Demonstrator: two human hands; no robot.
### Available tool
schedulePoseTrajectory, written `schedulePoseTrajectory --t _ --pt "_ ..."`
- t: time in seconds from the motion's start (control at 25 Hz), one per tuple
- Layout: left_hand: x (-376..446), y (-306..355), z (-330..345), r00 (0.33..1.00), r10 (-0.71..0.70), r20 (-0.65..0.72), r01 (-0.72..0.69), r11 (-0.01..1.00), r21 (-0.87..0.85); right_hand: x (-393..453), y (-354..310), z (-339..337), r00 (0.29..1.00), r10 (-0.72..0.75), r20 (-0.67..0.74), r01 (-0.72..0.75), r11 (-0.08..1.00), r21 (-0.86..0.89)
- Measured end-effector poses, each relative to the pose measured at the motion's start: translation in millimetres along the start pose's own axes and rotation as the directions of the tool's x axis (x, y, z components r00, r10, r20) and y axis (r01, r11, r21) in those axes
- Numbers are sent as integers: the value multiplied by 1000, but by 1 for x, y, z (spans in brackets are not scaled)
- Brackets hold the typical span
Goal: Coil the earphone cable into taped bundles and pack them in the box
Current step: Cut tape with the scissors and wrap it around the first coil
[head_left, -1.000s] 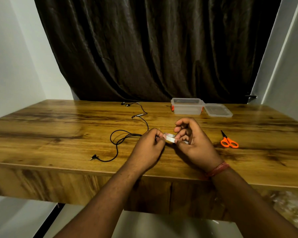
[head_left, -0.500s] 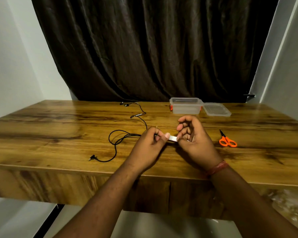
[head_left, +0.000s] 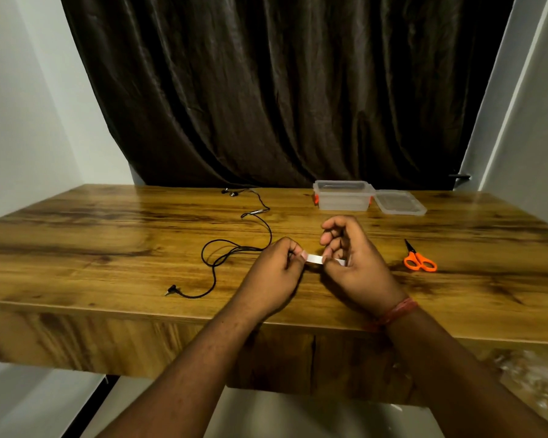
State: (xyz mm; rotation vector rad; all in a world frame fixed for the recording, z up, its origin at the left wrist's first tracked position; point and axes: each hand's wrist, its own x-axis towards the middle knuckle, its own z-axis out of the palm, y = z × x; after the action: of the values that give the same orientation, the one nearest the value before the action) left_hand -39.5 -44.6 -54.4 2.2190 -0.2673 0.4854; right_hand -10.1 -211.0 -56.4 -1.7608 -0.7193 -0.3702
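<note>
Drawing out a white tape strip (head_left: 314, 258), the left hand (head_left: 276, 273) pinches its free end while the right hand (head_left: 355, 263) grips the rest, near the counter's (head_left: 108, 235) front edge. Earphone cable (head_left: 234, 248) lies uncoiled toward the left; the box (head_left: 344, 196) waits open at the back edge. Next, likely: cut the strip with the scissors (head_left: 419, 260), then coil.

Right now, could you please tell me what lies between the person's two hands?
In the head view, a short white strip of tape spans the gap: the left hand pinches its free end, and the right hand holds the rest.
</note>
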Motion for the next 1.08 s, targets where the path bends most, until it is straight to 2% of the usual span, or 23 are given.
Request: schedulePoseTrajectory --t 0.16,0.28,0.36,0.44,0.56,0.84,1.08 --pt "3 -6 0 994 -79 71 90 981 -174 1 -1 1 1000 26 -11 -27 986 -167" --pt "4 -11 1 987 -127 102 150 952 -267 1 -1 2 1000 12 -26 -17 979 -203" --pt "5 -12 0 982 -162 102 187 925 -330 2 1 -2 995 33 -99 -46 990 -133" --pt "6 -12 -2 971 -215 103 238 876 -420 3 6 -8 977 109 -186 -109 994 11" --pt "5 -9 -4 967 -223 125 255 793 -553 6 9 -13 951 180 -251 -149 979 139" --pt "5 -6 -9 961 -203 185 274 666 -694 5 1 -14 931 252 -264 -174 942 288" --pt "7 -6 -10 944 -287 163 307 585 -751 6 -1 -14 934 274 -227 -173 908 382"
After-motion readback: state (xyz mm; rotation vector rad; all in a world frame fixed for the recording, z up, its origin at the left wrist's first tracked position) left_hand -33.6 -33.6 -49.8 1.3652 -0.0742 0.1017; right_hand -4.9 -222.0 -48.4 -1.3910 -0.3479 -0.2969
